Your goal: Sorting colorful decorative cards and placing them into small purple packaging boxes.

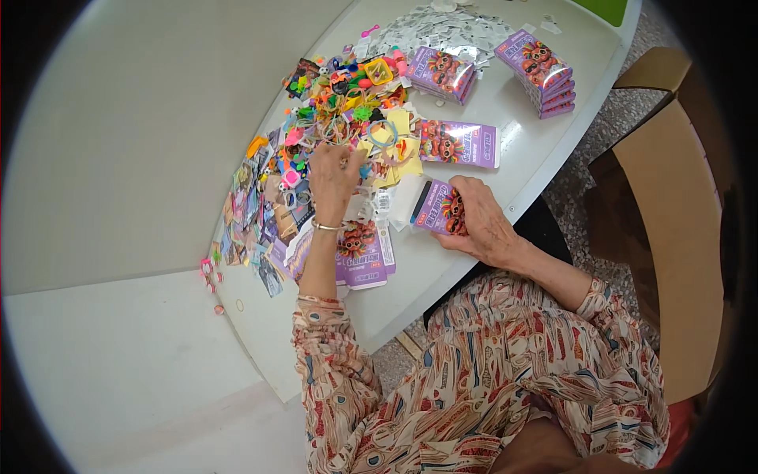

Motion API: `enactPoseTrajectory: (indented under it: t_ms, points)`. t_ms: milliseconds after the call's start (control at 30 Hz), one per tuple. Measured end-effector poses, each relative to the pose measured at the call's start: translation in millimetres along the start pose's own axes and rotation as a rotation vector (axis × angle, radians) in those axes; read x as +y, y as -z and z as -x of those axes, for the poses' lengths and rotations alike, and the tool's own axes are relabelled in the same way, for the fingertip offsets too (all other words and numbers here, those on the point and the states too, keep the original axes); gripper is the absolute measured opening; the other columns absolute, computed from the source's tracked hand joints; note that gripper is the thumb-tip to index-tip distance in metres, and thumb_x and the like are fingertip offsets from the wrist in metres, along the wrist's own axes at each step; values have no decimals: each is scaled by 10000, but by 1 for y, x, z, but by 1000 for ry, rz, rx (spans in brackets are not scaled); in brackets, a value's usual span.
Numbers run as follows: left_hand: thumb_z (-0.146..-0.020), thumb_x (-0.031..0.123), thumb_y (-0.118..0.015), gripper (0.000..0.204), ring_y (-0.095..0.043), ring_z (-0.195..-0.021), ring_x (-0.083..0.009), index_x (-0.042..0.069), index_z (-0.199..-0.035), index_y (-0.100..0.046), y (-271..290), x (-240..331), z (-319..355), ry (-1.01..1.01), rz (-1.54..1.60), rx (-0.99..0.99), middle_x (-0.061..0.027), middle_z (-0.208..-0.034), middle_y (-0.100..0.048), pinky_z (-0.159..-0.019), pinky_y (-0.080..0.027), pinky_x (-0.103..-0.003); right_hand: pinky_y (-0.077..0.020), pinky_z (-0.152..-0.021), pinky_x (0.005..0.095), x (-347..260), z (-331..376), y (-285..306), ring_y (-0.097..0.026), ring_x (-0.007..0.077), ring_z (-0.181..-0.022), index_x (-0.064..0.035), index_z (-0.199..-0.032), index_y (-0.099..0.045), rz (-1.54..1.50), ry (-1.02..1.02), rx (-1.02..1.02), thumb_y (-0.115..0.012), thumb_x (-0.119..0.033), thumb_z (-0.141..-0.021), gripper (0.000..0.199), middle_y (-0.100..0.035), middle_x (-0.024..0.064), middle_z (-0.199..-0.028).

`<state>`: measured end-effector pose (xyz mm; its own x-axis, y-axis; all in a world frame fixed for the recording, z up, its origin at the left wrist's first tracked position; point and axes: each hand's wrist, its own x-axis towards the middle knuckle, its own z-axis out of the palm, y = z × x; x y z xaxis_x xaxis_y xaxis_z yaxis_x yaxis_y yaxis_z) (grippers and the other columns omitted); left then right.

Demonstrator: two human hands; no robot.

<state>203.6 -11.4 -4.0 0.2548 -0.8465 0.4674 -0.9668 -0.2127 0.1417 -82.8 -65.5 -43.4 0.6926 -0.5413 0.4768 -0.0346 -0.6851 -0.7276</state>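
Note:
My right hand [483,221] grips a small purple cardboard box [439,208] printed with red cartoon figures. The end of this box that faces the pile looks dark, and a whitish clear bag [404,196] lies against it. Above the heap of small colourful toys [347,103], my left hand [335,178] has its fingers curled downward. What they pinch, if anything, is too small to make out. Yellow paper slips [410,162] and pale hair-tie-like loops [384,134] lie just right of it. Beneath the left wrist rest several flat purple boxes [365,257].
Another purple box [458,144] lies beyond my right hand. Purple box stacks stand farther back, one in the middle [442,75] and one at the right [545,75]. Silvery packets [442,31] cover the table's [418,272] far end. An open brown carton [671,237] stands at right.

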Motion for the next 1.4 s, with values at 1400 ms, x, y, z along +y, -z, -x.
enactPoseTrajectory:
  t_ms: [1400]
  points:
    - [-806,25,-656,181,-634,-750,-247,-1,-985,-666,52,111,-16,215,553,-90,-125,-903,-670,-653,-493,-308,-447,-937,395,12,11,1,-532,349,-1067,5,-1318,-309,-99,-91,116,-822,-134,-694,820,-458,201,-1185]
